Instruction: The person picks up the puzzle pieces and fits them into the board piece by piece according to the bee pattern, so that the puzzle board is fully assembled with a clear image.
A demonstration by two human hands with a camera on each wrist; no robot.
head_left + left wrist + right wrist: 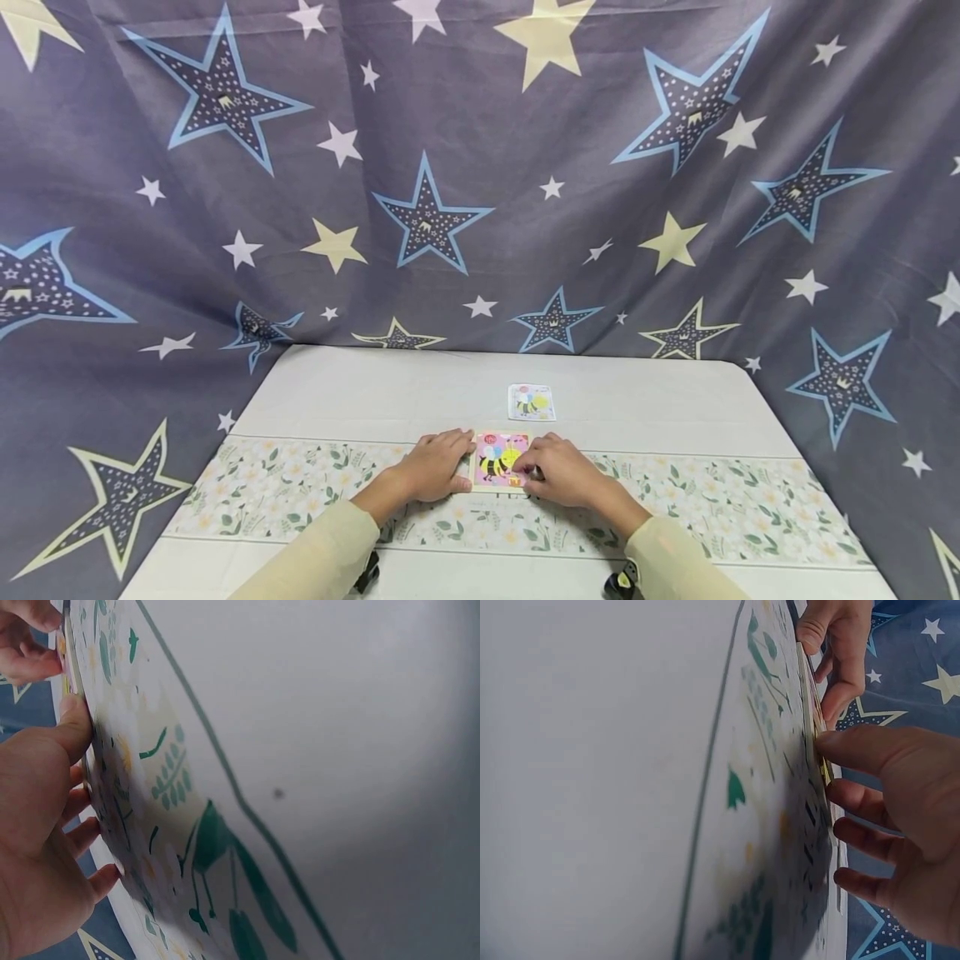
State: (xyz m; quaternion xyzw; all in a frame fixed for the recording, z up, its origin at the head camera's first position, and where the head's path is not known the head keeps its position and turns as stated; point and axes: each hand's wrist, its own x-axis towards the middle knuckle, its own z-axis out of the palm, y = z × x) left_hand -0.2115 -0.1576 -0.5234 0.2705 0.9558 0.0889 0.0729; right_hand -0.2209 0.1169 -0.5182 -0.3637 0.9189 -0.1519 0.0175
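Observation:
A square wooden puzzle board (491,479) with a bee picture on pink lies on the floral strip of the table. My left hand (437,465) rests along its left edge, thumb toward the near corner and fingertips toward the far one. In the left wrist view that thumb (75,720) touches the board's edge, the other fingers spread beside it. My right hand (561,472) is over the board's right side, fingertips at the bee's yellow face. In the right wrist view its thumb (847,746) and fingers (862,799) stand apart, tips touching the board; yellow shows between them.
Behind the board lies a paper card (532,402) with a matching bee picture. The white table (390,392) carries a floral band (697,500) across it. A dark curtain (480,183) printed with stars hangs around the back and sides.

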